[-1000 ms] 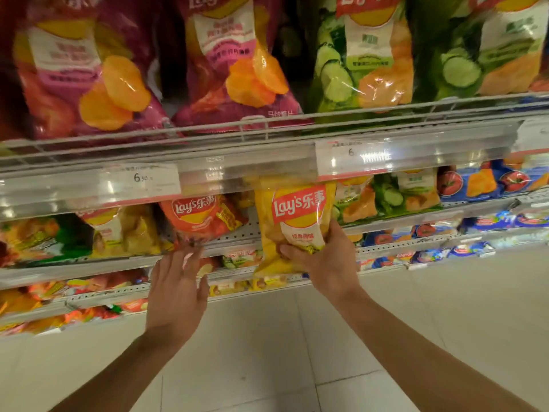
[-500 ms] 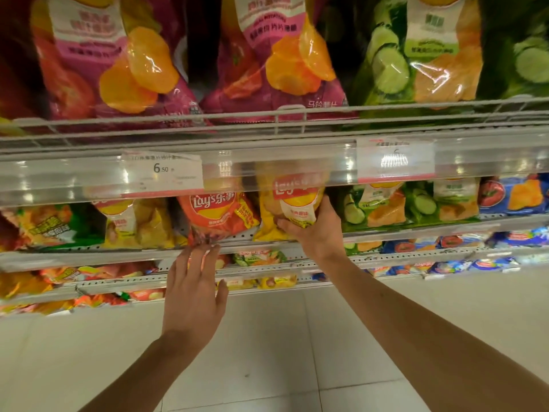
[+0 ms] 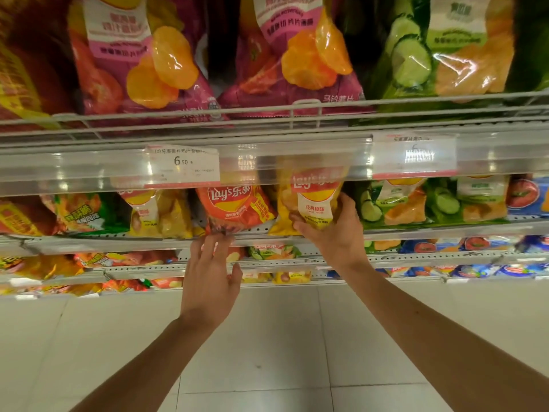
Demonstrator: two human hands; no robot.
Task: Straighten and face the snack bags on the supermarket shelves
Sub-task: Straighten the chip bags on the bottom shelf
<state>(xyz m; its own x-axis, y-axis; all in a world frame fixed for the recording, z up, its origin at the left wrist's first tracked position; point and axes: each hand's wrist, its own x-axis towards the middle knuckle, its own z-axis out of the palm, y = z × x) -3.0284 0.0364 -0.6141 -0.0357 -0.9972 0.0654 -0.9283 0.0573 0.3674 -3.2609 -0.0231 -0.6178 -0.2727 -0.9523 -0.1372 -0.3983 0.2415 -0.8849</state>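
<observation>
A glossy yellow Lay's bag (image 3: 312, 200) stands upright on the middle shelf (image 3: 416, 228), its top hidden behind the clear price rail (image 3: 267, 162). The right hand (image 3: 332, 230) grips its lower edge. The left hand (image 3: 211, 281), fingers spread and holding nothing, reaches just below a crinkled red Lay's bag (image 3: 234, 206) beside it.

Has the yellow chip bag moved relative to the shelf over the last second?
Yes. The yellow chip bag in the right hand went up and back, its top now behind the price rail.

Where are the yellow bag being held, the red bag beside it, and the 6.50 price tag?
yellow bag (image 3: 315, 200): head view, white label panel.
red bag (image 3: 234, 203): head view, front below logo.
price tag (image 3: 182, 163): head view, printed price.
</observation>
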